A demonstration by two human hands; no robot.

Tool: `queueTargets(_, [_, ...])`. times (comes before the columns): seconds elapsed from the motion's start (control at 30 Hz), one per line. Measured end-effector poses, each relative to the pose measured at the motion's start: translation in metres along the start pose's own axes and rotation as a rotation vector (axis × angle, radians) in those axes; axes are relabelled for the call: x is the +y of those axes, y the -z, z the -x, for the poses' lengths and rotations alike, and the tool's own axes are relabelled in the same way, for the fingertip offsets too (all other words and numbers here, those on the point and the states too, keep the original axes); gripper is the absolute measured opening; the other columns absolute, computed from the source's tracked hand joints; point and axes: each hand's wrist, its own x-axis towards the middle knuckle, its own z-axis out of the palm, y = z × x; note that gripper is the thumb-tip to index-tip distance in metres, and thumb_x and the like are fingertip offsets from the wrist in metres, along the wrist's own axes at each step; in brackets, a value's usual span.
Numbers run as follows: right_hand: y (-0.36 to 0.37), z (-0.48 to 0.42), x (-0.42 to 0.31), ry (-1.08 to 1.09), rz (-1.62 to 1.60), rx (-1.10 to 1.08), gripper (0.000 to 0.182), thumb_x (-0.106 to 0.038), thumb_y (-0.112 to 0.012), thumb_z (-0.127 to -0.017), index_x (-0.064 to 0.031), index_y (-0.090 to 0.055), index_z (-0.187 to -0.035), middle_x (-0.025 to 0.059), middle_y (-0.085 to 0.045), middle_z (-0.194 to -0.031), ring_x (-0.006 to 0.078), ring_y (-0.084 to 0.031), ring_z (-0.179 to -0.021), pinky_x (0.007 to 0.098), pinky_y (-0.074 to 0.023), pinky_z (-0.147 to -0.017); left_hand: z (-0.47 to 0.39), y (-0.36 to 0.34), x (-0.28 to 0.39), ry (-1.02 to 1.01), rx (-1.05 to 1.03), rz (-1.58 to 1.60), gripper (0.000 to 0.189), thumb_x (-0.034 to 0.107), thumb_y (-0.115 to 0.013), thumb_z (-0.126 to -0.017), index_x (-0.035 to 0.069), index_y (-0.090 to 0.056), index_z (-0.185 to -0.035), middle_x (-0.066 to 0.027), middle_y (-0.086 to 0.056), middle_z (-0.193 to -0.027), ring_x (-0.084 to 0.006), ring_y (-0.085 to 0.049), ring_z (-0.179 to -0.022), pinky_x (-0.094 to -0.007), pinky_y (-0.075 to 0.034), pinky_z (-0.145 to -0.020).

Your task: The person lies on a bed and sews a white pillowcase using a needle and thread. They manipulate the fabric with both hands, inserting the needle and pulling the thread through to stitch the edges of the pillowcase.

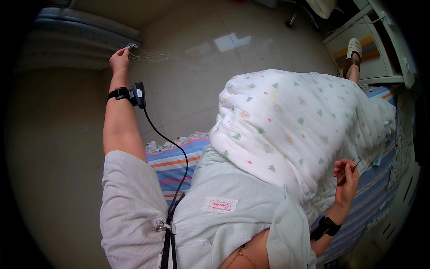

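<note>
Far out to the left, over the floor, my left hand [119, 61] pinches a tangled bunch of pale thin threads [132, 45]. Loose strands trail from it to the right through the air. My right hand [346, 180] is raised beside the white blanket [282, 117], which has a print of green trees and small animals and covers my lap and legs. Between its thumb and fingers it holds a thin dark pointed tool [357, 164], too small to tell exactly what kind.
Under me is a bed with a striped sheet [178, 159]. A black cable [185, 158] runs from a device [138, 94] strapped to my left forearm down to a clip on my clothes. Tiled floor [198, 87] lies beyond. A white cabinet [376, 60] stands at upper right, near a shoe [353, 55].
</note>
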Motion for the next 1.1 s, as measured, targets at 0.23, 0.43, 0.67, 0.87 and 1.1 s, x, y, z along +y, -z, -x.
queueTargets(0.23, [0.001, -0.002, -0.001, 0.023, 0.036, -0.015, 0.019, -0.015, -0.052, -0.102, -0.0011, -0.062, -0.108, 0.0104, -0.069, -0.095, 0.0130, -0.062, -0.076, 0.0253, -0.0500, -0.069, 0.057, -0.040, 0.000, 0.062, -0.352, -0.023, 0.055, 0.011, -0.080, -0.078, 0.004, -0.061, -0.130, -0.0180, -0.062, -0.129, -0.0247, -0.058, -0.121, -0.0338, -0.048, -0.097])
queueTargets(0.43, [0.006, 0.001, -0.002, 0.035, 0.047, 0.006, 0.019, -0.015, -0.052, -0.102, -0.0015, -0.062, -0.108, 0.0101, -0.069, -0.095, 0.0127, -0.062, -0.076, 0.0252, -0.0496, -0.068, 0.106, -0.061, -0.004, 0.220, -0.431, 0.010, 0.055, 0.000, -0.074, -0.077, 0.001, -0.058, -0.129, -0.0178, -0.065, -0.117, -0.0251, -0.065, -0.107, -0.0342, -0.055, -0.087])
queueTargets(0.67, [0.053, 0.016, 0.026, -0.022, -0.009, 0.128, 0.019, -0.016, -0.052, -0.102, -0.0022, -0.062, -0.110, 0.0100, -0.069, -0.096, 0.0121, -0.062, -0.074, 0.0244, -0.0476, -0.063, 0.201, -0.077, 0.050, 0.307, -1.032, 0.058, 0.046, 0.031, -0.068, -0.091, 0.003, -0.059, -0.126, -0.0110, -0.067, -0.115, -0.0214, -0.064, -0.105, -0.0333, -0.051, -0.088])
queueTargets(0.87, [0.101, 0.053, 0.068, -0.162, 0.026, 0.369, 0.019, -0.018, -0.056, -0.100, -0.0018, -0.062, -0.109, 0.0115, -0.070, -0.098, 0.0079, -0.058, -0.064, 0.0198, -0.0389, -0.049, 0.306, -0.084, 0.091, 0.449, -1.591, 0.030, 0.063, 0.057, -0.043, -0.100, 0.010, -0.045, -0.142, -0.0134, -0.060, -0.127, -0.0227, -0.061, -0.112, -0.0368, -0.050, -0.093])
queueTargets(1.1, [0.140, 0.107, 0.149, -0.254, 0.275, 0.788, 0.035, -0.023, -0.067, -0.093, 0.0017, -0.062, -0.117, 0.0113, -0.069, -0.104, 0.0084, -0.059, -0.068, 0.0218, -0.0417, -0.054, 0.347, -0.094, 0.113, 0.376, -1.356, 0.410, 0.049, 0.019, -0.063, -0.095, -0.004, -0.047, -0.136, -0.0135, -0.062, -0.124, -0.0178, -0.060, -0.108, -0.0331, -0.048, -0.093])
